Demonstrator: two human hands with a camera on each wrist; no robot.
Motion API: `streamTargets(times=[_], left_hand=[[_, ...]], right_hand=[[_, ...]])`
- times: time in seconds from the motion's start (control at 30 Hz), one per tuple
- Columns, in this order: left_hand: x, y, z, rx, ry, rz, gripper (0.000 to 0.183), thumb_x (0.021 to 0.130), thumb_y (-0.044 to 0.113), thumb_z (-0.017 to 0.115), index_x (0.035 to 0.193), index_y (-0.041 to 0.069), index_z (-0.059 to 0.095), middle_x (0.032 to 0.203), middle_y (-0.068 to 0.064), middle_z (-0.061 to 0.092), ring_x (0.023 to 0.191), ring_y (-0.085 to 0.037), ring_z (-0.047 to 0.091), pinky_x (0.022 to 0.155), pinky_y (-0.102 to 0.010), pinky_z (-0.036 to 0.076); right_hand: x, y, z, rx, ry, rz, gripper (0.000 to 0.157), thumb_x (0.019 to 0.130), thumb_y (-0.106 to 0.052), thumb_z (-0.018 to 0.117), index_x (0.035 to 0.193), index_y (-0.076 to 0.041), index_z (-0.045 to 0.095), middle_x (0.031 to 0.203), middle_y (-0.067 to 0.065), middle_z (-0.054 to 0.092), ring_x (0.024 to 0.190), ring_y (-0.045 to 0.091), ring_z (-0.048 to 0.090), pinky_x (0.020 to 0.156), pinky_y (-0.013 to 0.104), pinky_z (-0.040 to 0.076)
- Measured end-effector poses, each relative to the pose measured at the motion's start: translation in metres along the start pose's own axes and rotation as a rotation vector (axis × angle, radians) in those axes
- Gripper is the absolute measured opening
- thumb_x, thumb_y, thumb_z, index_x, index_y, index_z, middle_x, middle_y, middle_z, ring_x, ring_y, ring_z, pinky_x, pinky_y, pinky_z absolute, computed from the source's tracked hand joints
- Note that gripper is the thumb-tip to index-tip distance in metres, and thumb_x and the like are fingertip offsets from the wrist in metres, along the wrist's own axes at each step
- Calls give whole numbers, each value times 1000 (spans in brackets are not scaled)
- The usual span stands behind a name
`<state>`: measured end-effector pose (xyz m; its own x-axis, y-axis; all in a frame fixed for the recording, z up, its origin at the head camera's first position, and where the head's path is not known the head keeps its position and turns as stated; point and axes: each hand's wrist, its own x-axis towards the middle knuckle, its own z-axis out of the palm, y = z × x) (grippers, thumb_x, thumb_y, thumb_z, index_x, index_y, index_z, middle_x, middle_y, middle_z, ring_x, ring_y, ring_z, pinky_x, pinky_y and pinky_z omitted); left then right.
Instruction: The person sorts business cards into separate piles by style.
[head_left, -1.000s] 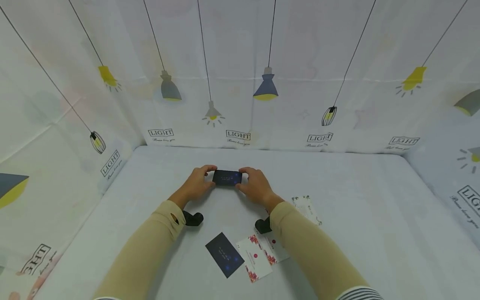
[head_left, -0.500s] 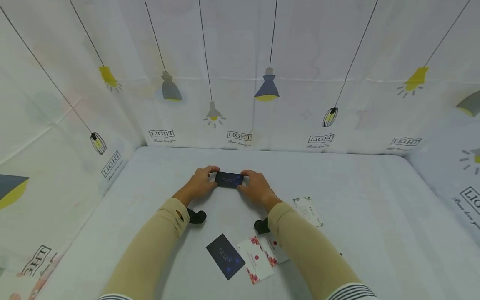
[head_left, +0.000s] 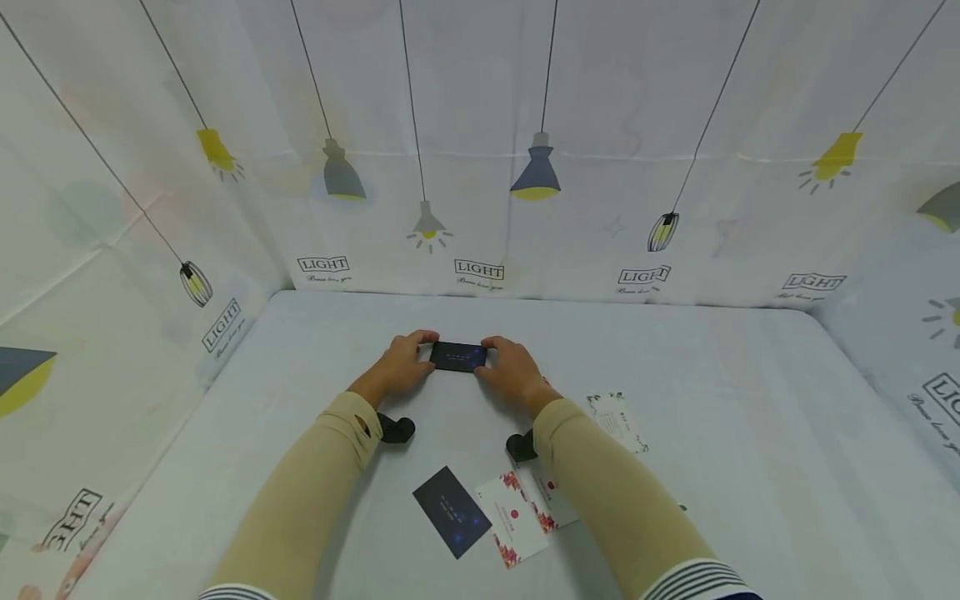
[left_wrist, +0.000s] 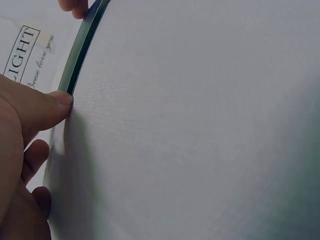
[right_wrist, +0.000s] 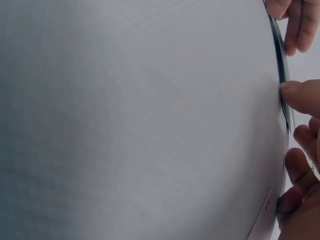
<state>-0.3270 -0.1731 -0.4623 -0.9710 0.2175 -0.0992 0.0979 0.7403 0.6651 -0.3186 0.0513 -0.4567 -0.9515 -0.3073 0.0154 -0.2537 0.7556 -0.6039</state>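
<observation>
Near the back of the table, both hands hold a dark blue card (head_left: 458, 357) with small white print and blue glints at one end. My left hand (head_left: 401, 364) pinches its left short end between thumb and fingers. At the right short end, my right hand (head_left: 513, 371) grips it the same way. Seen nearly edge-on in the left wrist view, the card (left_wrist: 77, 57) shows as a narrow strip with the thumb (left_wrist: 61, 100) against its edge. In the right wrist view the card's dark edge (right_wrist: 280, 55) runs between the fingers of both hands.
Closer to the body lie another dark blue card (head_left: 452, 512), a white card with red flowers (head_left: 513, 521) and a similar white card (head_left: 555, 504) partly under the right sleeve. A leaf-patterned white card (head_left: 617, 422) lies to the right. Printed cloth walls (head_left: 480, 225) surround the white table (head_left: 712, 400).
Both hands keep hold of the dark blue card, which stays almost in place. The wrists have drawn slightly inward toward each other.
</observation>
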Motion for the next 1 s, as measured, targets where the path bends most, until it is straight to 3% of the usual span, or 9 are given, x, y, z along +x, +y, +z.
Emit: streamTargets(times=[0.33,0.8,1.0], left_hand=[[0,-1,0,3,9,55,53,95,7,63,146,3,46,150,-16,46,136,-32,44,110,-44,34],[-2,-1,-4,-31,28,39,55,94,9,65,146,4,46,150,-15,46,132,-33,46,110,-46,34],[-4,-1,-5,-53,27,8,57,93,13,68,145,8,48,151,-11,46,134,-32,43,111,-47,32]], right_hand=[[-1,-2,-2,-13,-14,5,53,94,-19,66,142,-1,51,144,15,53,137,33,44,113,42,30],[0,-3,-1,-11,-22,27,53,95,-21,66,143,-2,51,145,14,52,138,32,42,113,43,29],[-4,-4,-2,49,-17,31,54,94,-22,67,142,-3,51,144,14,53,135,32,45,112,45,31]])
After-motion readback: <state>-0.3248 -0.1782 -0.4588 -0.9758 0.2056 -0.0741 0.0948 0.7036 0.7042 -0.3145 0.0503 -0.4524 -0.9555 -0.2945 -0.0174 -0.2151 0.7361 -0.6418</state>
